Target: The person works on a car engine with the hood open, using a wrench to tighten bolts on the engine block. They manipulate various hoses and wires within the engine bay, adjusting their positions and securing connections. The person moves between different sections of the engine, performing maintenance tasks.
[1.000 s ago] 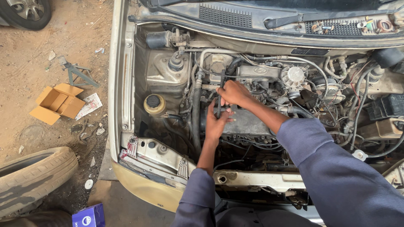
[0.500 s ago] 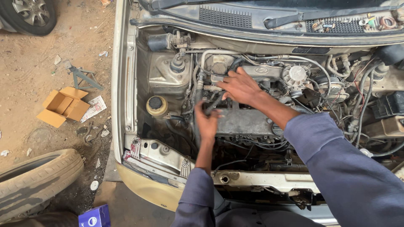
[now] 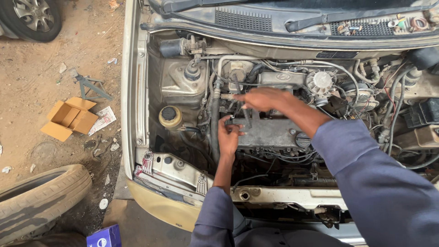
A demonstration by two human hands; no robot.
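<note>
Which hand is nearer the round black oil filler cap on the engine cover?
Left. The left hand grips the cover's left end, left of the cap; the right hand is farther, up-left over the hoses.

Hoses (image 3: 215, 114) crowd left of the left hand's (image 3: 227, 137) fingers, the engine cover (image 3: 270, 132) lies right, wires (image 3: 274, 158) below, and open room only upward above the right hand (image 3: 263, 98).

Outdoor yard in daylight. Ground (image 3: 41, 73) is bare packed dirt, littered with paper scraps and small stones. An open cardboard box (image 3: 68, 119) lies on it, a metal stand (image 3: 91, 87) just beyond. A loose tyre (image 3: 36, 201) lies at lower left. A parked car's wheel (image 3: 32, 18) shows at upper left.
</note>
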